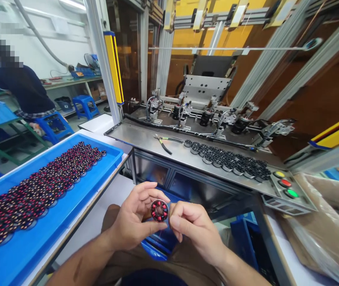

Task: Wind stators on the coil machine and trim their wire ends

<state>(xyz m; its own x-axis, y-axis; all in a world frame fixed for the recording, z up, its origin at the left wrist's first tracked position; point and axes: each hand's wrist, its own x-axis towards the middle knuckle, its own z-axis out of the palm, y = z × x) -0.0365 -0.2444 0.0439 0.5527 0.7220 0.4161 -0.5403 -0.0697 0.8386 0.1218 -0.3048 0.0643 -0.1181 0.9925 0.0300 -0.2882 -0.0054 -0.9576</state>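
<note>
Above my lap, my left hand (135, 216) grips a small round motor stator (159, 210) with a dark ring and red wire coils, its face turned up toward me. Close at the stator's right edge is my right hand (195, 228), thumb and forefinger pinched together. What is in that pinch, perhaps a thin wire, is too small to make out. On the left, a blue tray (106, 167) bears rows of similar red-wound stators (53, 178). Plain dark stator cores (229, 159) are lined up on the metal ledge ahead, near a pair of pliers (165, 143).
Behind the ledge stands a winding machine (207, 89) with several stations. A button box (288, 190) with yellow, red and green buttons sits at the right, beside a plastic-lined carton (321, 214). A person (23, 87) sits on a blue stool at the far left.
</note>
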